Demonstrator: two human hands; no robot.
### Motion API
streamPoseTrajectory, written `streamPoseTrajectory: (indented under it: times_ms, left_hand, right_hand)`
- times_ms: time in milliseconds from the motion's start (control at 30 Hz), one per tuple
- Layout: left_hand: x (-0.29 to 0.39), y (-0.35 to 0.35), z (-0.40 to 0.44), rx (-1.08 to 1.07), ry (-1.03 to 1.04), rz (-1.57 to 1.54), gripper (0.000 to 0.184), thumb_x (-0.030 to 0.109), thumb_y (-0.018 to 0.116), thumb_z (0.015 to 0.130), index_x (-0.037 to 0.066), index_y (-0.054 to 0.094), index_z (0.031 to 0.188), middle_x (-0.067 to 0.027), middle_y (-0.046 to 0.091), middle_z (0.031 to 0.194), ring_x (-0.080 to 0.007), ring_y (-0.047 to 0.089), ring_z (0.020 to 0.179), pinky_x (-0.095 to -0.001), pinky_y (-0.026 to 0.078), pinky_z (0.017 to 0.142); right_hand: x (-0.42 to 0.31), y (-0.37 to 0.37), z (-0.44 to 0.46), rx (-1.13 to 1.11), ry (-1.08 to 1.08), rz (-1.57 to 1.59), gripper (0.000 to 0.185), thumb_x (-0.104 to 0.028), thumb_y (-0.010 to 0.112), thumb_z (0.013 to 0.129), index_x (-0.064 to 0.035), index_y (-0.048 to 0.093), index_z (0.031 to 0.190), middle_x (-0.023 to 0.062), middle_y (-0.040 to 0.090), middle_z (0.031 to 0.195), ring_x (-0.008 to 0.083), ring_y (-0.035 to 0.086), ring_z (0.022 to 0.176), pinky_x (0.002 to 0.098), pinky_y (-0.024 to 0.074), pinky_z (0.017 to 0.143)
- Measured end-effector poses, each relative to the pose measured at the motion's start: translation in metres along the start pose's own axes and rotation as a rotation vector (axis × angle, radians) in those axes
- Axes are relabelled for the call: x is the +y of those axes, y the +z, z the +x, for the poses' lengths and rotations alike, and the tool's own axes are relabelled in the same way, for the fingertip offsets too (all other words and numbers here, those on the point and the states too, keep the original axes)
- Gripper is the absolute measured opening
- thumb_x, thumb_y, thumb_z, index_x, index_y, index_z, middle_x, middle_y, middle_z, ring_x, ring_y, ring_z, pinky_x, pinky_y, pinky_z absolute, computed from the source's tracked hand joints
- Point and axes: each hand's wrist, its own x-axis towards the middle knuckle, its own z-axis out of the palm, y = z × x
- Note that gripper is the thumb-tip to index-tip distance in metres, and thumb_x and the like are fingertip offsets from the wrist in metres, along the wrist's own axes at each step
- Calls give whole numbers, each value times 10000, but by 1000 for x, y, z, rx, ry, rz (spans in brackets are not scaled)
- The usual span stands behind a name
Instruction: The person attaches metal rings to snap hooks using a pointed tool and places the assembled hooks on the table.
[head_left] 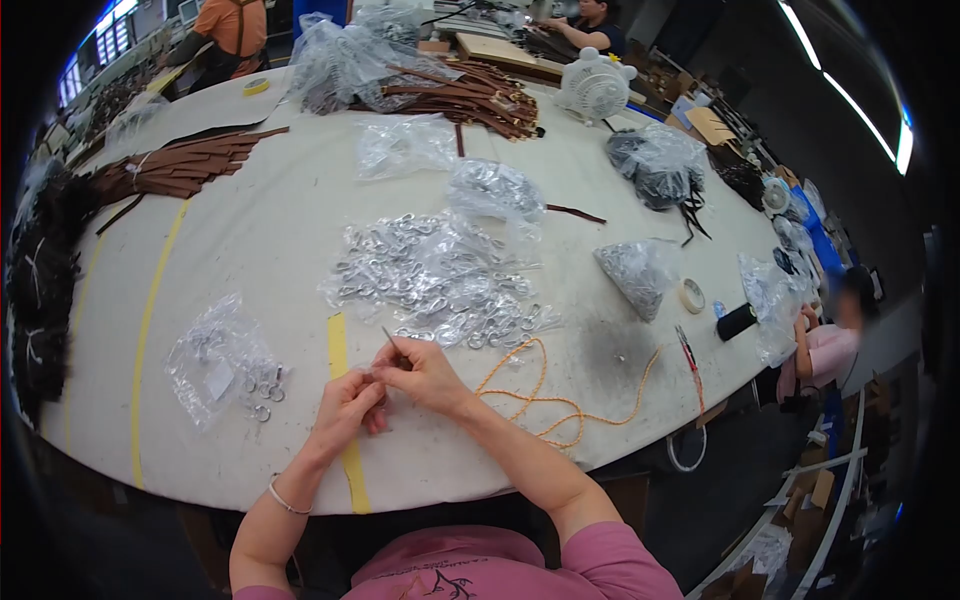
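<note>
My left hand (pixel 348 405) and my right hand (pixel 420 375) meet above the yellow stripe (pixel 337 345) near the table's front edge. Both have their fingers closed. From the right hand a thin, dark, pointed piece (pixel 390 338) sticks up; what it belongs to is hidden. Whatever the left fingers pinch is too small to name. Beyond the hands lies a heap of metal hooks in clear plastic (pixel 430 265). To the left is a clear bag (pixel 215 360) with a few metal rings (pixel 262 412) beside it. An orange cord (pixel 580 412) curls right of my right hand.
Brown straps (pixel 185 165) lie at the left, more straps (pixel 470 95) at the back. On the right are a filled bag (pixel 638 272), a tape roll (pixel 691 295), a black spool (pixel 736 321) and red-handled scissors (pixel 687 350). A white fan (pixel 597 85) stands behind; a person (pixel 835 340) sits right.
</note>
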Motion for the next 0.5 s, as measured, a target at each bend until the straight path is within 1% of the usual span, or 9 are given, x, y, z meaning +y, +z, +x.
streamPoseTrajectory:
  times_ms: [100, 167, 267, 367, 400, 467, 500]
  left_hand:
    - [6, -2, 1, -58, -60, -91, 173, 148, 490, 885, -2, 542, 953, -38, 547, 723, -88, 557, 538, -192, 453, 446]
    - [5, -5, 2, -79, -101, -132, 180, 158, 498, 883, 8, 551, 967, -31, 549, 720, -86, 555, 525, -186, 451, 443]
    - [2, -9, 4, -105, -78, -150, 175, 157, 493, 883, 17, 556, 965, -21, 549, 711, -80, 550, 508, -185, 448, 437]
    - [4, -11, 4, -34, -65, -124, 167, 147, 480, 884, 26, 562, 964, -13, 545, 689, -71, 540, 494, -179, 435, 430]
    - [5, -10, 3, -19, -38, -79, 163, 143, 480, 882, 30, 563, 965, -11, 546, 685, -70, 534, 491, -178, 431, 431]
    - [5, -7, 1, 5, 15, 13, 157, 133, 479, 878, 38, 565, 969, -7, 547, 677, -70, 521, 484, -177, 424, 432]
    - [1, -5, 1, 28, 88, 79, 158, 138, 486, 871, 31, 558, 962, -19, 542, 646, -88, 528, 482, -202, 419, 430]
  right_hand:
    - [1, 1, 1, -11, -13, -44, 64, -36, 585, 778, 18, 568, 747, 12, 572, 649, 46, 473, 563, 215, 394, 486]
    - [7, -1, 2, -19, -82, -118, 69, -28, 581, 773, 35, 570, 745, 33, 584, 638, 58, 460, 524, 222, 386, 467]
    - [-8, -5, 1, -126, -87, -435, 126, -77, 571, 789, 39, 587, 835, 42, 561, 634, 70, 471, 545, 228, 391, 488]
    - [-30, -9, -5, -245, -98, -470, 241, -161, 540, 818, 31, 588, 957, 45, 521, 625, 81, 461, 562, 235, 383, 507]
    - [-25, -10, -7, -247, -44, -349, 312, -213, 476, 865, 13, 571, 1059, 22, 479, 615, 79, 435, 569, 235, 367, 521]
    - [-26, -17, -10, -262, 114, -248, 309, -203, 445, 886, 10, 570, 1074, 9, 468, 607, 76, 421, 557, 229, 359, 519]
    - [-27, -21, -10, -266, 196, -198, 309, -198, 430, 897, 8, 569, 1081, 2, 463, 602, 75, 414, 551, 226, 355, 519]
